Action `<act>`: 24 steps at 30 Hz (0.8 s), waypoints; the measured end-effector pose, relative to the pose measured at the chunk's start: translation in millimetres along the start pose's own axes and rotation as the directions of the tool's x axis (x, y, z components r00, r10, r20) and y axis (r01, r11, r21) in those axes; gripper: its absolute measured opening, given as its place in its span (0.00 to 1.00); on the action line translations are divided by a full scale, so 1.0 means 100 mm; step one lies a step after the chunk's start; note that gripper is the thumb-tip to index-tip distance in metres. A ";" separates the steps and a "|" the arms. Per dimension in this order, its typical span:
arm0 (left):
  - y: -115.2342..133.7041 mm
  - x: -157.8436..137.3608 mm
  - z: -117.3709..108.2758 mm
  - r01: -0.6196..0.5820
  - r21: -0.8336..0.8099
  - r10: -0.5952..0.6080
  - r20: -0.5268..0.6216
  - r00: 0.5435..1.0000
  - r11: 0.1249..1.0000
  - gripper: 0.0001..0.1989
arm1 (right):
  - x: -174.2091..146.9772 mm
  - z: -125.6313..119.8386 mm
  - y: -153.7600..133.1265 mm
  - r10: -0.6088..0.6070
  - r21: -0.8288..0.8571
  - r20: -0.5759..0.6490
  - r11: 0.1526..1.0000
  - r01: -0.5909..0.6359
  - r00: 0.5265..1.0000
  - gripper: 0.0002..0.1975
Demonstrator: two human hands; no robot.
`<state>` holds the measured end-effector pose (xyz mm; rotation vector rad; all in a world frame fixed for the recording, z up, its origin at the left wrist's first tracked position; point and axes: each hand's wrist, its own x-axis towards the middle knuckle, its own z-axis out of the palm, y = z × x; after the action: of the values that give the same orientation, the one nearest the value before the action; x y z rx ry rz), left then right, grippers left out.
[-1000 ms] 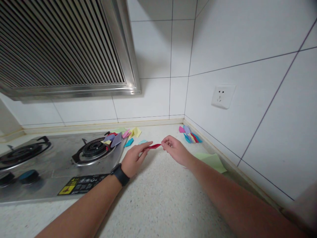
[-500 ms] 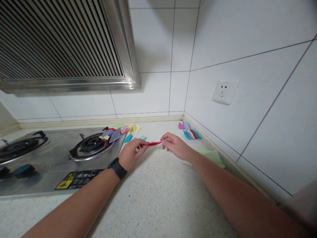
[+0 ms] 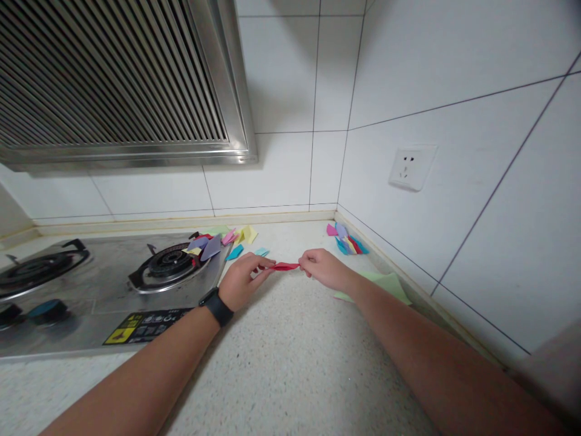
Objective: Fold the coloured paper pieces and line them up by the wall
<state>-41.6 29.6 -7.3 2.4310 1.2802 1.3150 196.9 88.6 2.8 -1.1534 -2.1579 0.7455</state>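
Note:
A narrow folded piece of red paper (image 3: 285,266) stretches between my two hands, just above the speckled countertop (image 3: 290,351). My left hand (image 3: 244,280), below a black watch (image 3: 216,306), pinches its left end between thumb and fingers. At the other end, the fingertips of my right hand (image 3: 324,268) are closed on the paper. Left of my left hand lie small folded papers, among them a blue one (image 3: 235,252) and a yellow one (image 3: 246,234). A green sheet of paper (image 3: 385,287) lies partly hidden under my right forearm.
To the left is a gas stove (image 3: 104,278), with several coloured papers (image 3: 211,247) overlapping its right burner. Another pile of folded papers (image 3: 350,243) sits in the back corner. A range hood (image 3: 127,85) hangs above; the right wall carries a socket (image 3: 412,168).
My right hand has shifted slightly right and down, its fingers closing tighter on the red paper's end. More of the red paper shows between the hands. My left hand has hardly moved.

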 end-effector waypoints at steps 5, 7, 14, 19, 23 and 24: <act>-0.02 0.02 0.02 0.106 -0.031 -0.106 -0.009 0.994 0.994 0.09 | 0.01 0.02 0.03 -0.013 0.063 -0.021 0.998 0.015 1.000 0.15; -0.04 0.02 0.03 0.186 -0.046 -0.186 -0.003 0.983 0.982 0.11 | 0.00 0.01 0.01 -0.032 0.075 -0.029 0.997 0.034 0.999 0.15; -0.16 0.03 0.03 0.278 -0.127 -0.274 0.049 0.960 0.952 0.12 | -0.11 -0.07 -0.10 -0.372 -0.344 -0.132 0.886 0.310 0.919 0.06; -0.14 0.03 0.02 0.283 -0.173 -0.262 0.136 0.955 0.943 0.12 | -0.12 -0.13 -0.11 -0.459 -0.448 -0.077 0.809 0.381 0.885 0.07; -0.13 0.02 0.03 0.243 -0.125 -0.230 0.109 0.967 0.962 0.09 | -0.11 -0.15 -0.10 -0.465 -0.466 -0.024 0.788 0.402 0.885 0.08; -0.13 0.01 0.03 0.229 -0.112 -0.219 0.100 0.971 0.967 0.08 | -0.11 -0.15 -0.10 -0.462 -0.464 -0.010 0.788 0.405 0.887 0.08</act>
<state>-47.0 39.8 -14.1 2.1625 1.3620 1.1778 207.5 77.5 17.6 -0.8166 -2.4283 -0.0430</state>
